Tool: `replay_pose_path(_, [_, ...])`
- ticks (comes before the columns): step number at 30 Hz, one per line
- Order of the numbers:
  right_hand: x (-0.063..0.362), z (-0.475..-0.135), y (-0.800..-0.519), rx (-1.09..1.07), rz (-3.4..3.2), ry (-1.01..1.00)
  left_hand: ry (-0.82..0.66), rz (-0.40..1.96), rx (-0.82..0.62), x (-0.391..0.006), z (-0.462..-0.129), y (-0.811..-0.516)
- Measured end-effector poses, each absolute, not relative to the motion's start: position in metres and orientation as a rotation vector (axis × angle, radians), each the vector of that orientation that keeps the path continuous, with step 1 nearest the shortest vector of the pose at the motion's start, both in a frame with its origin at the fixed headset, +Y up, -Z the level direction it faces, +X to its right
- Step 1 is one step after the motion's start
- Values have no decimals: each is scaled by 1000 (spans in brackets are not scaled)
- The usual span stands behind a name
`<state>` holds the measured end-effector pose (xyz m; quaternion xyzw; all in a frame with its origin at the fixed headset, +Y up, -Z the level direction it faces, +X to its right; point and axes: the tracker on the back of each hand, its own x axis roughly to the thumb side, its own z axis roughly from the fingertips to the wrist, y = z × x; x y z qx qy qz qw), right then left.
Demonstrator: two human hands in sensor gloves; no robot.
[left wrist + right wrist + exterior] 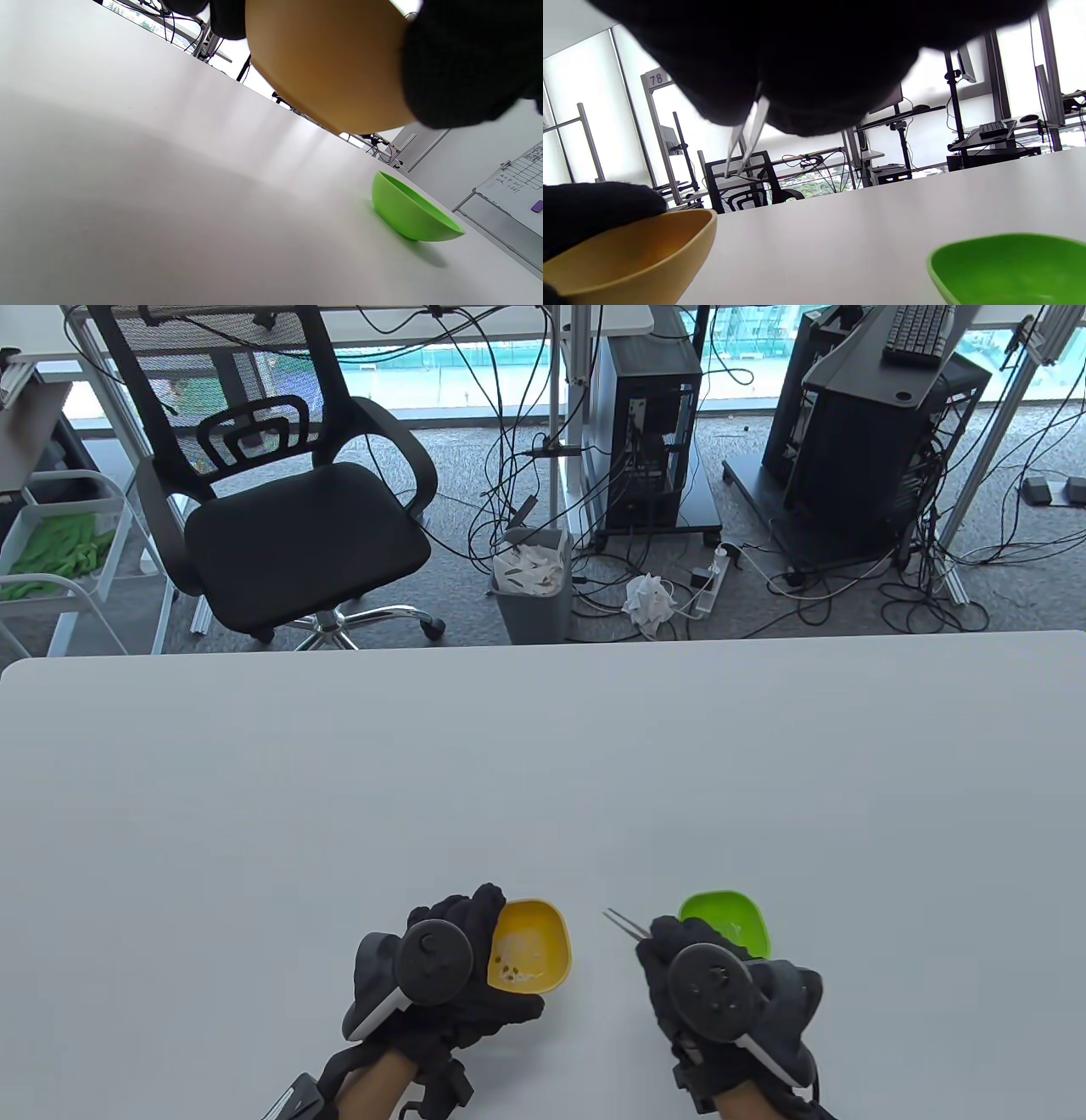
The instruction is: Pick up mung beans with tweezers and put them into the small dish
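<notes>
Mung beans, a few small dark specks, lie in the bottom of the yellow bowl, which the left hand grips by its near-left rim and, as the left wrist view shows, lifts and tilts off the white counter, probably so the beans gather in one low spot within easy reach. The right hand pinches a pair of metal tweezers between its fingers, the thin tips pointing out toward the yellow bowl across the gap between the two dishes; in the right wrist view the two blades stand slightly apart at the tips with nothing visible between them (a bean would be tiny, so this is hard to rule out). The green bowl sits on the counter just beyond the right hand, partly hidden by it, and looks like the small dish meant to receive the beans; no bean can be made out in it. Both bowls are kept close together near the counter's front edge, which shortens each carry. The next move would seem to be reaching the tips into the yellow bowl.
</notes>
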<state>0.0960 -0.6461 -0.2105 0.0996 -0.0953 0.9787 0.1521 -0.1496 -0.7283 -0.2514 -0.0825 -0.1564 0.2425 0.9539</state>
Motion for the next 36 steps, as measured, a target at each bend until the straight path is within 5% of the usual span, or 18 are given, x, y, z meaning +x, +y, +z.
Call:
replay_pose_path(9, [23,-217,-658,537,2839,-170,-322,495,-161,-150,-251,-728])
replay_pose_path(36, [16,-221,-674,508,2911,-28,-334,482,-174,-147,-251,-729])
